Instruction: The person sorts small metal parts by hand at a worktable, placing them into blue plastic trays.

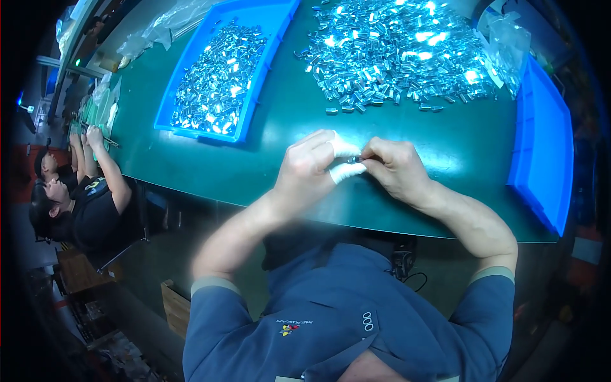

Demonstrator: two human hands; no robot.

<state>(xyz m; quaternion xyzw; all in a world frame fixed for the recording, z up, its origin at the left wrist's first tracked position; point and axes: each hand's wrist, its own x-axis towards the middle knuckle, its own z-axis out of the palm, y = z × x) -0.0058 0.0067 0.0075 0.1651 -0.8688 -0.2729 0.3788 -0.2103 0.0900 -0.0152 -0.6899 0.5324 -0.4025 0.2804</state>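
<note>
Over the near part of the green table, my left hand (310, 164) and my right hand (398, 167) meet fingertip to fingertip. White finger covers wrap the thumb and forefinger of my left hand, which pinch a small shiny metal piece (352, 160). The thumb and forefinger of my right hand close on the other end of that piece. Its exact shape is mostly hidden by the fingers. Beyond my hands lies a wide loose pile of small shiny metal pieces (382, 60).
A blue tray (167, 105) holding many similar metal pieces (219, 83) stands at the left on the green table (280, 121). Another blue tray (544, 146) is at the right edge. A clear plastic bag (509, 48) lies beside the pile. Two people (89, 197) sit at far left.
</note>
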